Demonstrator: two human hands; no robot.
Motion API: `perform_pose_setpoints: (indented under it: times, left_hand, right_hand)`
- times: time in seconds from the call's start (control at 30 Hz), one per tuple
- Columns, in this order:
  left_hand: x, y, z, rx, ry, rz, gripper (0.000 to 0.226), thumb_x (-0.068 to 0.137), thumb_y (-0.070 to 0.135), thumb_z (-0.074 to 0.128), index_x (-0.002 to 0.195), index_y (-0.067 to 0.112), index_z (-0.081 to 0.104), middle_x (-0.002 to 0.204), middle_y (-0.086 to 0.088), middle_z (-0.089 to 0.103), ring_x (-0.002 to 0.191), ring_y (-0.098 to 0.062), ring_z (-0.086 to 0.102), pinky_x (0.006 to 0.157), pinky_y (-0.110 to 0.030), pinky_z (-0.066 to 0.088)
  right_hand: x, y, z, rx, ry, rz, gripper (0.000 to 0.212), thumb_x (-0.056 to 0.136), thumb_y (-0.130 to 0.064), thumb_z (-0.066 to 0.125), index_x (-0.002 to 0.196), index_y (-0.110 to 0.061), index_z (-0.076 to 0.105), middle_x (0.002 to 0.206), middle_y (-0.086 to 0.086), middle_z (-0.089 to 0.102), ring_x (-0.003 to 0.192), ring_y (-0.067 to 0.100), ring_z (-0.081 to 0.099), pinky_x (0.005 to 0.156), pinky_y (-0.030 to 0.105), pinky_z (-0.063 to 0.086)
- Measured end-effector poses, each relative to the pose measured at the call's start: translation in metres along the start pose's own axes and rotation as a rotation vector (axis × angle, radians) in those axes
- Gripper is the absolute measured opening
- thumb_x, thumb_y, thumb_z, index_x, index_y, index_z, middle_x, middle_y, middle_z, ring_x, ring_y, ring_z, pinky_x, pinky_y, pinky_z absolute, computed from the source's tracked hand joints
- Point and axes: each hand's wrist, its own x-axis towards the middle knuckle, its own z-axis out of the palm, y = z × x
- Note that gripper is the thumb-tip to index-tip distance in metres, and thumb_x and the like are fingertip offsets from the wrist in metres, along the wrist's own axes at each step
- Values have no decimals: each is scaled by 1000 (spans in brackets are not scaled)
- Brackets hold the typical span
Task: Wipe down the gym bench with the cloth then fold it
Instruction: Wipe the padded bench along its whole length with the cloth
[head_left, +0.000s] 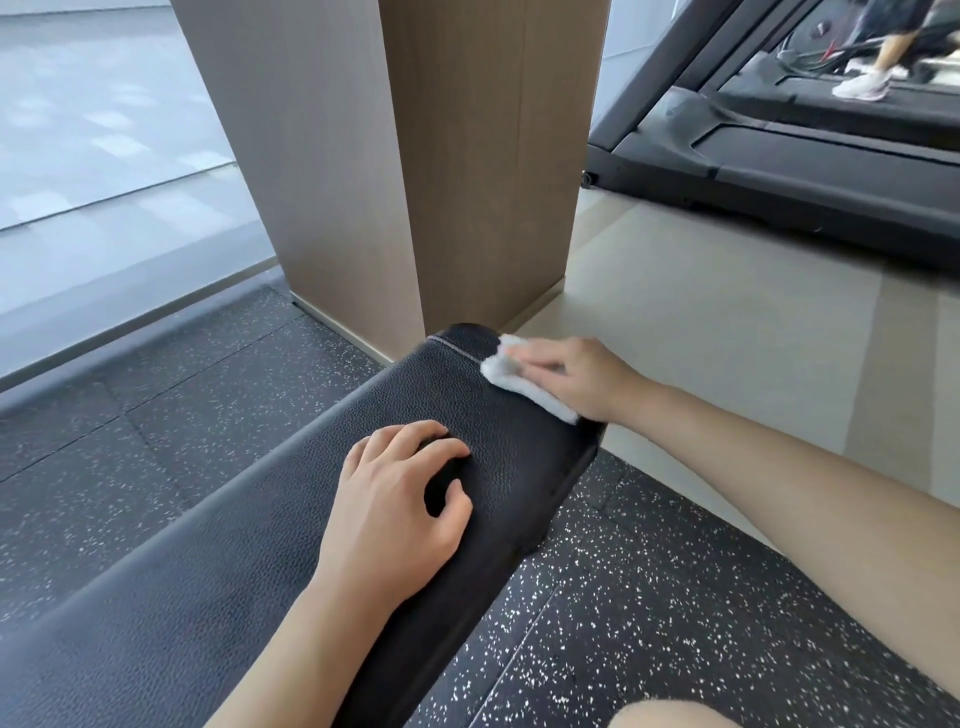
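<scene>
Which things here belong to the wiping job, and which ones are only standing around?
Belong to the job:
gym bench
white cloth
right hand pressing the cloth
left hand resting on the bench

Only standing around:
treadmill
wooden pillar

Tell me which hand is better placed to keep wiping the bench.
The right hand: it already presses the white cloth on the bench's far end. The left hand holds nothing, resting on the pad.
</scene>
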Motion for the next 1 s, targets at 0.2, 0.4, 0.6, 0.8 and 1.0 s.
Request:
perform_pose_setpoints:
  times: [0.2,0.4,0.6,0.8,1.0]
  left_hand:
    - [-2,0,-1,4,-20,-14,31,88,40,58,117,41,69,129,26,58,126,-9,50,113,-42,38]
    - [-2,1,-4,-7,-13,-20,32,86,42,56,114,41,71,129,25,59,124,-9,52,112,-42,39]
    - [-3,3,-4,-19,8,-26,32,84,38,58,113,40,72,127,25,60,123,-9,52,113,-38,38]
    - [-3,3,-4,-36,101,-134,30,80,24,60,108,31,70,117,20,64,114,-15,55,101,-39,45]
    - [-3,3,-1,4,85,-136,29,81,24,62,107,31,71,119,18,63,116,-15,55,102,-39,43]
  right_hand:
    - [103,-32,33,-95,15,32,32,103,-27,56,131,-22,70,142,4,63,136,20,55,111,28,41]
    - [34,-32,26,-25,85,-35,30,99,-16,62,127,-14,73,141,1,65,136,16,55,117,35,40]
    - [-69,-46,29,-158,136,-188,20,98,-19,66,116,-17,75,126,-11,56,121,11,47,104,20,36]
    - [-44,-57,47,-126,124,-183,16,96,-19,67,110,-15,74,113,-9,62,108,11,50,92,7,28]
    - [49,-63,60,-104,210,-47,22,94,-27,71,108,-12,78,110,2,65,107,25,52,97,36,43]
